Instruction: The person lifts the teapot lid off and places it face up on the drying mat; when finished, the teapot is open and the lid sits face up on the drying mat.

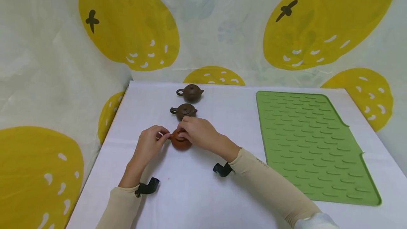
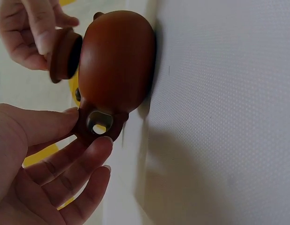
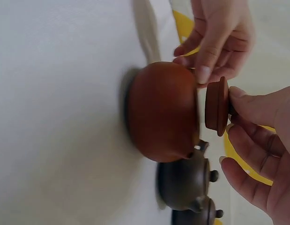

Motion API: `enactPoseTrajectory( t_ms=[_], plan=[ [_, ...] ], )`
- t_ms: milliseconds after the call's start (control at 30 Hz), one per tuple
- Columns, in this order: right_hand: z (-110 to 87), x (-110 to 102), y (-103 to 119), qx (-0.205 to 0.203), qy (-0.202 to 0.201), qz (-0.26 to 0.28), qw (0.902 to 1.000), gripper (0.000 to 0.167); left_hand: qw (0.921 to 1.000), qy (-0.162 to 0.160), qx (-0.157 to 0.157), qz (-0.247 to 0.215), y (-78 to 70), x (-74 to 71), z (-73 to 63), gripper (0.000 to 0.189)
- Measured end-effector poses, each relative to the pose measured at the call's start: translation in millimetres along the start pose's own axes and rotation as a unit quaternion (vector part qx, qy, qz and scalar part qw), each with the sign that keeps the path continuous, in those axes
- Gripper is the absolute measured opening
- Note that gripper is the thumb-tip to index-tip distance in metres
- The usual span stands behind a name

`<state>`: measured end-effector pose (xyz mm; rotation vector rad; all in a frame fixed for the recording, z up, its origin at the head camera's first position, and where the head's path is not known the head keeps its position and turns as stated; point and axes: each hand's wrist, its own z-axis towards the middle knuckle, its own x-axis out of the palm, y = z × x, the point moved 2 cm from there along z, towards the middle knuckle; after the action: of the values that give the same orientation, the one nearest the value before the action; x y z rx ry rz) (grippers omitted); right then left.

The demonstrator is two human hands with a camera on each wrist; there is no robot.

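Note:
A reddish-brown clay teapot [image 1: 181, 145] stands on the white table. My left hand [image 1: 148, 144] pinches its handle [image 2: 100, 123] between thumb and fingers. By its knob, my right hand [image 1: 201, 133] holds the teapot's lid [image 3: 216, 107], which is lifted off and tilted just above the opening. In the left wrist view the lid [image 2: 65, 55] shows its dark underside, close to the teapot body [image 2: 117, 58]. Right behind stands a dark brown teapot [image 1: 186, 110] with its lid on, and beyond it another dark brown teapot [image 1: 192, 93], also lidded.
A green ribbed mat [image 1: 305, 147] lies on the right side of the white table [image 1: 190, 204]. A curtain [image 1: 219, 27] printed with big yellow fruit hangs behind the table and along its left side. Black wrist mounts [image 1: 148, 186] stick out below both wrists.

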<state>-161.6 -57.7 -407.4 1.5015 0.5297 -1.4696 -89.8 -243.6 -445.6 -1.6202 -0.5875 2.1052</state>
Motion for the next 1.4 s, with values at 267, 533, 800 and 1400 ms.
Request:
enactPoseTrajectory(
  t_ms=[267, 533, 800, 1400],
  plan=[
    [-10.0, -34.1, -4.2, 0.01, -0.043, 0.022, 0.9988, 0.015, 1.0, 0.001, -0.006, 0.004, 0.5, -1.2, 1.3, 0.008],
    [-33.5, -58.3, -18.3, 0.032, -0.075, 0.024, 0.9964, 0.012, 0.9998, 0.01, -0.016, 0.004, -1.4, -1.6, 1.3, 0.009],
    [-73.0, -65.2, -43.1, 0.094, -0.083, 0.041, 0.9913, 0.013, 0.9995, 0.017, -0.026, 0.007, -0.3, -0.9, 2.5, 0.01],
    [-205.9, -44.9, -121.3, 0.272, -0.066, 0.054, 0.9586, 0.013, 0.9997, 0.018, -0.015, 0.007, 4.9, -1.8, 4.2, 0.009]
  ],
)
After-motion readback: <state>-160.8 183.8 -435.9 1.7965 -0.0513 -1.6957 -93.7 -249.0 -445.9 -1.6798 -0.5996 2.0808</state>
